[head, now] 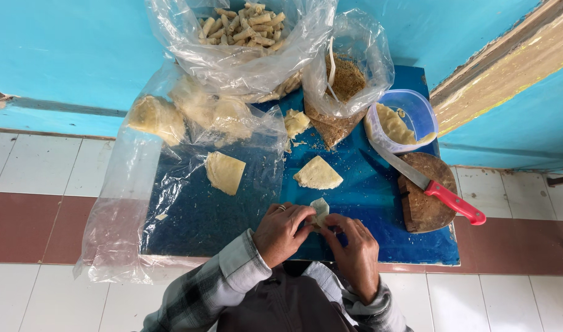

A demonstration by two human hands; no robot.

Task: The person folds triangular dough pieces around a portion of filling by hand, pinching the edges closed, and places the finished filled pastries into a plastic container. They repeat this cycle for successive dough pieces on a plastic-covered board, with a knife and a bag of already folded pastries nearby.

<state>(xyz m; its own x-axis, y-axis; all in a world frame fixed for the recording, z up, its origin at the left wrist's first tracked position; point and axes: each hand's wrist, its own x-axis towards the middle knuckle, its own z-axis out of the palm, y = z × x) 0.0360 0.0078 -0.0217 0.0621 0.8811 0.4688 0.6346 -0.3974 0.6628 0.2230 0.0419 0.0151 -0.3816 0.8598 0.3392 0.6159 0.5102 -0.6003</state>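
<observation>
Fingers (311,216) of both hands pinch an upright pastry piece (320,210).

A turquoise wall (66,55) runs along the top, a worn tan diagonal strip (509,67) crossing it at right. Below lies a floor of white tiles (41,166) with a reddish-brown band (23,227) — daylight falls soft and even. A blue worktop (367,197) stands against the wall.

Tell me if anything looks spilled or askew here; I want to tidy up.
Crumbs lie scattered on the blue table below the crumb bag. The red-handled knife rests tilted, its blade propped on the plastic tub and its handle past the wooden board.
</observation>
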